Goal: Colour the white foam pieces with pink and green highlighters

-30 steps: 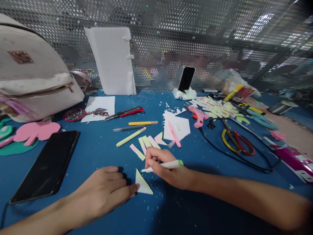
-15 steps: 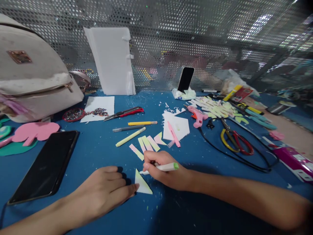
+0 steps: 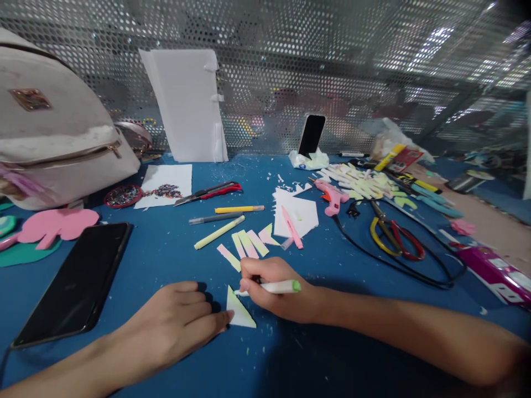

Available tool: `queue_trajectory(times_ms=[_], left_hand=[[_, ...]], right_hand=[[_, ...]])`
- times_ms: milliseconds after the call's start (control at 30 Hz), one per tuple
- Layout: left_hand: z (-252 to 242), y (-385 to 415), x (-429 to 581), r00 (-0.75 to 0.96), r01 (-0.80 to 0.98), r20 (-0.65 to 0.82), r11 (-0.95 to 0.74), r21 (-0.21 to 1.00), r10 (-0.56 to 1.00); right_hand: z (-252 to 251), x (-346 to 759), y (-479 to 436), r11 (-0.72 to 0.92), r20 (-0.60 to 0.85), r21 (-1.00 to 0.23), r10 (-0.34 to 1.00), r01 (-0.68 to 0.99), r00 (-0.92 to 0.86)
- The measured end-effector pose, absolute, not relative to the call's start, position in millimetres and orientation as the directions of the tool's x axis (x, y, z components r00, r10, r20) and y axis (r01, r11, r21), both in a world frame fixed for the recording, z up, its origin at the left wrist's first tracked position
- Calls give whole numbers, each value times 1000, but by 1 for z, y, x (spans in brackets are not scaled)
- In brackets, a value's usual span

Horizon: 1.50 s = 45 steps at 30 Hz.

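A small white triangular piece with a light green edge lies on the blue tabletop. My left hand rests palm down beside it, one fingertip on its left corner, the fingers laid on the table. In my right hand is a white marker with a green end, held like a pen. Its tip meets the triangle near the upper point. Just beyond my right hand are several pink and yellow-green strips and a two-coloured triangle.
Yellow and other markers lie past the strips, near a red-handled utility knife. A pink glue gun, its cord and pliers occupy the right. A black tablet or large phone and a backpack are left.
The view has shifted slightly, moving everything a little left. Both hands keep their hold, and the marker tip stays at the triangle's upper edge.
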State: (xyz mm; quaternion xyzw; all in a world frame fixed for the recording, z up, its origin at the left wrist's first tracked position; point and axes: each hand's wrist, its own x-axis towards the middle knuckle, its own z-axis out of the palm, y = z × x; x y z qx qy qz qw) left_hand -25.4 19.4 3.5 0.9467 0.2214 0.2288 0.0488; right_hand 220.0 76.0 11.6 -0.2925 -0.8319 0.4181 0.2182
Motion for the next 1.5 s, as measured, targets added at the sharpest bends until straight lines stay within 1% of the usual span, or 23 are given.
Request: queue_trajectory(times_ms=[67,133,333,500,667,800,933,1067,1167,1333,1433,1500], left_hand=[[5,19,-25,792,398,421,-897,191,441],[7,19,-24,792,393,427,-899,193,437],[7,19,-23,792,387,424,-898,209,439],[6,19,-24,794,387,422,-899,205,438],[7,20,-24,785,395,434,-897,199,442],[6,20,-24,792,399,425,-899,182,438],[5,18,-24,783,395,446,-901,180,433],[6,17,-25,791,394,433,-901,180,433],[7,17,-25,788,400,436,-900,176,435],[9,19,-23,790,396,439,-903,168,428],[8,20,-23,787,396,442,-902,174,431],[7,20,-23,787,400,437,-899,178,436]], right_hand=[[12,220,77,411,106,-870,693,271,-713],[12,220,77,380,95,-889,697,255,-711],[10,219,77,513,120,-793,661,329,-741],[11,220,76,507,129,-808,648,299,-750],[15,220,75,587,156,-742,620,323,-769],[15,219,76,525,132,-798,631,295,-764],[14,220,75,552,138,-769,635,321,-760],[14,221,75,534,131,-791,623,297,-771],[14,222,76,547,131,-778,622,309,-772],[13,222,77,463,104,-844,634,269,-766],[13,223,77,488,107,-825,632,286,-768],[13,223,77,489,125,-833,623,259,-772]])
